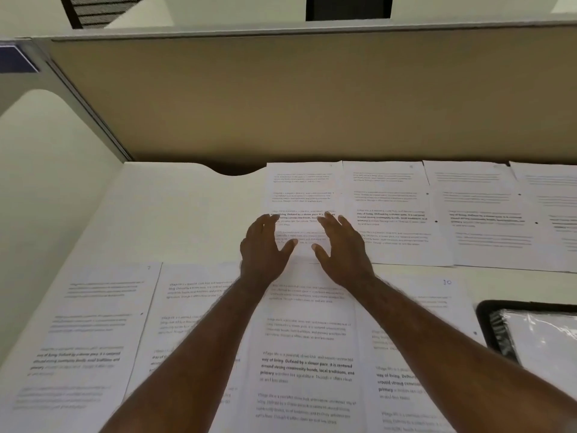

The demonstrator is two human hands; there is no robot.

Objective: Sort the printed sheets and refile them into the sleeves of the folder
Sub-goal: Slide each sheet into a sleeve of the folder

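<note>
Beige fabric covers the partition (312, 98) that fills the upper half of your view, a flat matte wall capped by a pale, smooth rail; below it your desk (187, 214) runs across the frame, an off-white, smooth top with a curved notch cut into its far edge near the middle. Printed sheets lie flat over most of that surface in two rows. Across the lower part of the frame the near row (306, 354) spreads edge to edge, thin white rectangles with blocks of grey and bold text, some overlapping at their sides, and one at the lower right bears a handwritten 10 in blue. Along the far edge, from centre to right, the far row (468, 214) sits side by side, the papers just touching or slightly overlapping. At the right edge, low in the frame, you can see part of the folder (530, 332), a black rounded frame holding glossy, crinkled clear sleeves that catch the light. Your bare forearms reach up from the bottom of the frame to the leftmost far sheet (303, 189). Your left hand (265, 248) lies with fingers spread at that paper's lower left edge, and your right hand (343, 248) mirrors it at the lower middle, thumbs pointing toward each other with a gap between. Both hands are unclenched, palms down over the paper and gripping nothing; whether they press on it cannot be told.
</note>
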